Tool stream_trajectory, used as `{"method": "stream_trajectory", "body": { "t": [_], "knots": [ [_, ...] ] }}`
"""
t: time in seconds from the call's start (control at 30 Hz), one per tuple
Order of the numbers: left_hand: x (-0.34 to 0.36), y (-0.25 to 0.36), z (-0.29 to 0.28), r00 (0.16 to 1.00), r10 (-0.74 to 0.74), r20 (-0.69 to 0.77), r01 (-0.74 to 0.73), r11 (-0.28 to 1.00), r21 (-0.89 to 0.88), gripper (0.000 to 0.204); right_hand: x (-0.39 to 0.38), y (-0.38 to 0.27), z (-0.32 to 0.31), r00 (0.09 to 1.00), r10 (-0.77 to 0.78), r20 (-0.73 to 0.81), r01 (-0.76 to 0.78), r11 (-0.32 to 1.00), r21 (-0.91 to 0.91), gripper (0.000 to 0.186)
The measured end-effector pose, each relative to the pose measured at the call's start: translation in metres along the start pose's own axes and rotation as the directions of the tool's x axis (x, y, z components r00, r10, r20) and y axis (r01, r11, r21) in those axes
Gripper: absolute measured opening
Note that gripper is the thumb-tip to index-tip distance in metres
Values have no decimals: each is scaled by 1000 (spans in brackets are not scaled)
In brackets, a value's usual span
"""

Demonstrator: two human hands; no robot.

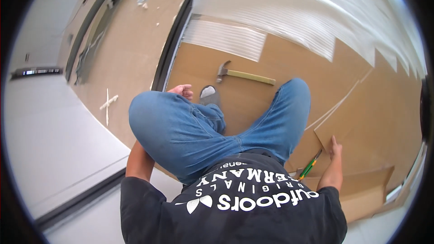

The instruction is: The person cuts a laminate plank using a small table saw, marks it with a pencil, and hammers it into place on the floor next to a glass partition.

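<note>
My left hand [182,91] shows past my left knee, next to the black frame edge, with its fingers curled in and nothing visible in them. At the right, my right hand [335,148] is at the cut edge of a brown cardboard sheet [361,131] and appears to grip it; part of the fingers is hidden. A green and orange cutter-like tool [310,166] with a dark tip lies just left of that hand. Ahead of my legs, a claw hammer [246,76] with a yellowish handle rests on the brown cardboard [194,63].
White ribbed foam sheeting [289,13] covers the far side. A black frame rail [174,36] runs along the left of the cardboard. Beyond it, a tan floor strip [140,31] holds scraps and a pale crossed piece [108,105]. My foot in a grey slipper [209,96] is near the hammer.
</note>
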State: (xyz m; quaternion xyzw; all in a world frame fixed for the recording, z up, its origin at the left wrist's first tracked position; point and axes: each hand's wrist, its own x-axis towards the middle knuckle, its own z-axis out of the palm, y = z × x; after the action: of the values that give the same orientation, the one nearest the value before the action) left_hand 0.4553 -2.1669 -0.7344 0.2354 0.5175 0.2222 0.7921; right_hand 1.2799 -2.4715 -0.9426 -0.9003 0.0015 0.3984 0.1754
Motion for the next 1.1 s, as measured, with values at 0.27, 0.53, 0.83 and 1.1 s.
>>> {"method": "stream_trajectory", "body": {
  "t": [0.27,0.53,0.83,1.1],
  "knots": [
    [-29,53,79,995,90,-32,-93,989,-113,48,-78,-72,-75,850,-507,145,423,820,386,36],
    [67,139,74,971,22,240,-222,466,857,40,-181,-172,-10,-84,-996,-37,724,-35,-689,35],
    [177,275,247,734,593,333,-542,216,812,73,-464,-356,301,298,-924,238,637,378,672,31],
    [280,255,106,839,512,184,-279,113,954,75,-320,-368,302,560,-814,153,572,514,639,40]
  ]
}}
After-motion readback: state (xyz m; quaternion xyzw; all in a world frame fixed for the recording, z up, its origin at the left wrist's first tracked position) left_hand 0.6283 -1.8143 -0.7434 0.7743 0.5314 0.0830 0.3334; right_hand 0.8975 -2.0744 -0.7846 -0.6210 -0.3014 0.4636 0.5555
